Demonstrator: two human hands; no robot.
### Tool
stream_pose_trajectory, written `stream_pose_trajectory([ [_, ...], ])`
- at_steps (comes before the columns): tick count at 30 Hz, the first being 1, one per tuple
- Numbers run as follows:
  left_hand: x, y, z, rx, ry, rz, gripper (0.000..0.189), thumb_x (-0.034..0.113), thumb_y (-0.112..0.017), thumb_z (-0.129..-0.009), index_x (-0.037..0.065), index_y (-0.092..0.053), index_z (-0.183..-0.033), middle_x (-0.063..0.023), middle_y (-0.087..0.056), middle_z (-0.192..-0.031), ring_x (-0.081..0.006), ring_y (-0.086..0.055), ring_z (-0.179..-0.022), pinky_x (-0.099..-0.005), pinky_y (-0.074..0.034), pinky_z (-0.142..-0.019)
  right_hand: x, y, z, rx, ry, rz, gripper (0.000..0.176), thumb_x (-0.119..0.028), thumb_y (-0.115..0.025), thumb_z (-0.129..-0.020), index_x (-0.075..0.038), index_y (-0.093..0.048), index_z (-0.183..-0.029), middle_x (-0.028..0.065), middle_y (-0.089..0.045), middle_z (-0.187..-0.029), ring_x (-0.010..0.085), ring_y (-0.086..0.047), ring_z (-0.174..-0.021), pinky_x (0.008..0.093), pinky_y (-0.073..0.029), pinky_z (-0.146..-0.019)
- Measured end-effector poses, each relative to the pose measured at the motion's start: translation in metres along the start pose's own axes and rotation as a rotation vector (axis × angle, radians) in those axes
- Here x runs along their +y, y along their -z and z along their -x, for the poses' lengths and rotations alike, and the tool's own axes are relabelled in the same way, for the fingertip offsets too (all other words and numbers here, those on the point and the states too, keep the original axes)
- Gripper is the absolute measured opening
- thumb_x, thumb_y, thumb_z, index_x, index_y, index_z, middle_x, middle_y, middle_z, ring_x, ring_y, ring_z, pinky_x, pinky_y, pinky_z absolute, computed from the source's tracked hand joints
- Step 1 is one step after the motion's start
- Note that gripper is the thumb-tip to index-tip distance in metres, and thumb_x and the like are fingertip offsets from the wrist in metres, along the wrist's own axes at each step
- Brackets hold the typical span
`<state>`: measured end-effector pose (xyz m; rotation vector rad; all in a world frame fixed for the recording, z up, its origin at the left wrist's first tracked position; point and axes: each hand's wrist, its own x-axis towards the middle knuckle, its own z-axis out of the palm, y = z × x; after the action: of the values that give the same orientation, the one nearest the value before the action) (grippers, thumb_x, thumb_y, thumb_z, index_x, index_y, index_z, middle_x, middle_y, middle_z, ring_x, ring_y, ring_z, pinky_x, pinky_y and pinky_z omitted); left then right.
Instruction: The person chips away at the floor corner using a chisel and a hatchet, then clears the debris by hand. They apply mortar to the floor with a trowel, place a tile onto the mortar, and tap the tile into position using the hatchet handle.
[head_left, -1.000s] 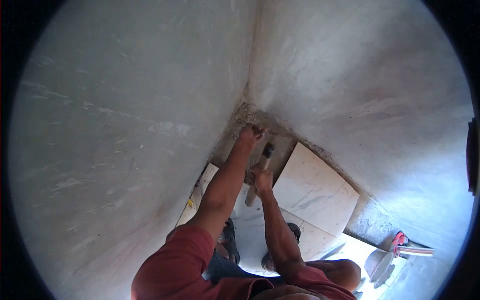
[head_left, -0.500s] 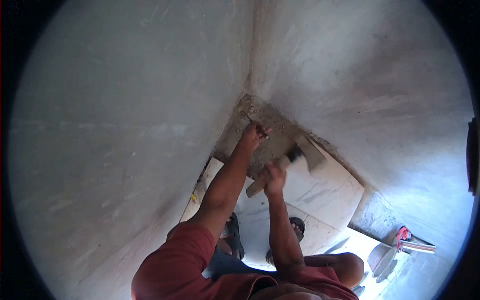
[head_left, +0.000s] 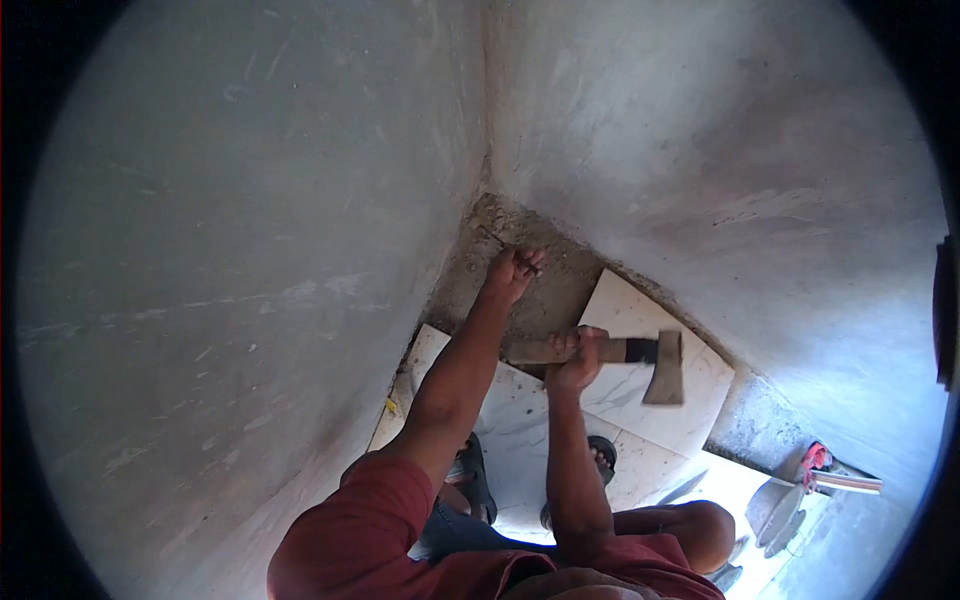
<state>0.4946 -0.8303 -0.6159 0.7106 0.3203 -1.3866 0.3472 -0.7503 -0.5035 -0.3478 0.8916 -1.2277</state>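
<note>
My left hand (head_left: 513, 270) is closed around a thin dark metal chisel (head_left: 492, 236) whose tip points into the corner, over rough bare ground (head_left: 545, 300). The chisel's butt end shows just past my fingers. My right hand (head_left: 577, 362) grips the wooden handle of a hatchet (head_left: 667, 372). Its metal head is out to the right, above a white marbled tile (head_left: 640, 380), apart from the chisel.
Grey plastered walls (head_left: 250, 250) meet in the corner ahead. White tiles lie under my sandalled feet (head_left: 475, 480). A narrow tile piece (head_left: 428, 345) lies along the left wall. At the lower right are a red item (head_left: 815, 460) and a grey, flat tool-like object (head_left: 780, 515).
The hatchet has swung to the right and turned, so its handle is now nearly level across the view. My left hand and the chisel have hardly moved.
</note>
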Motion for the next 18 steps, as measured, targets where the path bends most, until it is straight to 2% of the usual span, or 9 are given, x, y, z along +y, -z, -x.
stream_pose_trajectory([
  [3, -0.011, 0.01, -0.006, 0.008, 0.004, -0.017, 0.024, 0.019, -0.038, -0.089, 0.003, -0.05, -0.075, -0.009, -0.055, -0.077, -0.0281, -0.055, -0.091, -0.0392, -0.044, -0.072, 0.046, 0.026, -0.008, 0.155, 0.168, 0.266, 0.014, -0.019, -0.049, -0.075, -0.009, -0.047, -0.085, 0.0014, -0.045, -0.064, 0.0155, -0.047, -0.057, 0.0303, -0.041, -0.05],
  [5, -0.012, 0.007, -0.01, -0.054, -0.041, -0.044, 0.025, 0.023, -0.04, -0.087, 0.006, -0.05, -0.072, -0.0075, -0.057, -0.074, -0.0257, -0.056, -0.094, -0.0373, -0.042, -0.075, 0.04, 0.006, -0.011, -0.069, -0.723, 0.364, 0.015, -0.019, -0.05, -0.075, -0.01, -0.046, -0.087, 0.0017, -0.045, -0.065, 0.0166, -0.048, -0.058, 0.0317, -0.042, -0.054],
  [6, -0.008, 0.003, -0.014, -0.06, -0.043, -0.048, 0.025, 0.023, -0.04, -0.087, 0.006, -0.05, -0.072, -0.0075, -0.057, -0.074, -0.0257, -0.056, -0.094, -0.0373, -0.042, -0.075, 0.031, 0.0, -0.012, -0.072, -0.718, 0.361, 0.015, -0.019, -0.05, -0.075, -0.01, -0.046, -0.087, 0.0017, -0.045, -0.065, 0.0166, -0.048, -0.058, 0.0317, -0.042, -0.054],
  [9, -0.008, 0.0, -0.003, -0.121, 0.024, 0.158, 0.03, 0.022, -0.036, -0.09, 0.001, -0.052, -0.075, -0.0105, -0.055, -0.077, -0.0286, -0.054, -0.09, -0.0393, -0.044, -0.073, -0.006, -0.001, 0.004, -0.038, -0.471, 0.36, 0.017, -0.017, -0.051, -0.075, -0.01, -0.045, -0.089, 0.0016, -0.046, -0.067, 0.017, -0.048, -0.059, 0.0318, -0.041, -0.056],
  [11, -0.007, -0.01, -0.013, 0.058, -0.048, 0.081, 0.029, 0.022, -0.037, -0.09, 0.0, -0.052, -0.077, -0.0119, -0.055, -0.079, -0.0287, -0.053, -0.094, -0.0401, -0.043, -0.077, -0.02, -0.009, 0.004, -0.049, -0.035, -0.069, 0.017, -0.016, -0.052, -0.074, -0.01, -0.044, -0.088, 0.001, -0.045, -0.065, 0.0163, -0.046, -0.057, 0.0308, -0.041, -0.054],
  [13, -0.004, -0.013, -0.014, 0.05, -0.05, 0.101, 0.029, 0.022, -0.037, -0.09, 0.0, -0.051, -0.077, -0.0128, -0.055, -0.081, -0.0289, -0.053, -0.095, -0.0401, -0.042, -0.079, 0.005, -0.018, -0.004, 0.003, 0.091, -0.155, 0.013, -0.015, -0.052, -0.075, -0.01, -0.043, -0.082, 0.0005, -0.042, -0.063, 0.0154, -0.043, -0.055, 0.0305, -0.04, -0.052],
  [15, -0.012, -0.005, -0.014, 0.046, -0.034, 0.113, 0.029, 0.021, -0.037, -0.09, 0.0, -0.051, -0.076, -0.0137, -0.056, -0.083, -0.0292, -0.052, -0.097, -0.04, -0.04, -0.081, 0.052, 0.001, -0.017, 0.123, -0.341, 0.32, 0.01, -0.015, -0.051, -0.075, -0.012, -0.043, -0.078, 0.0, -0.039, -0.062, 0.014, -0.041, -0.053, 0.03, -0.038, -0.05],
  [16, -0.015, 0.002, -0.018, 0.062, -0.047, 0.057, 0.024, 0.02, -0.038, -0.089, 0.002, -0.05, -0.078, -0.0107, -0.056, -0.079, -0.0279, -0.054, -0.095, -0.0386, -0.039, -0.084, 0.045, -0.001, -0.023, 0.125, -0.33, 0.314, 0.01, -0.015, -0.051, -0.075, -0.012, -0.043, -0.078, 0.0, -0.039, -0.062, 0.014, -0.041, -0.053, 0.03, -0.038, -0.05],
  [18, -0.016, 0.005, -0.023, 0.083, -0.056, 0.002, 0.019, 0.02, -0.039, -0.088, 0.004, -0.048, -0.08, -0.0078, -0.057, -0.074, -0.0267, -0.056, -0.093, -0.0371, -0.038, -0.087, 0.021, -0.002, -0.028, -0.048, -0.743, 0.32, 0.01, -0.017, -0.052, -0.074, -0.012, -0.044, -0.076, 0.0006, -0.04, -0.062, 0.0142, -0.042, -0.054, 0.0301, -0.038, -0.051],
])
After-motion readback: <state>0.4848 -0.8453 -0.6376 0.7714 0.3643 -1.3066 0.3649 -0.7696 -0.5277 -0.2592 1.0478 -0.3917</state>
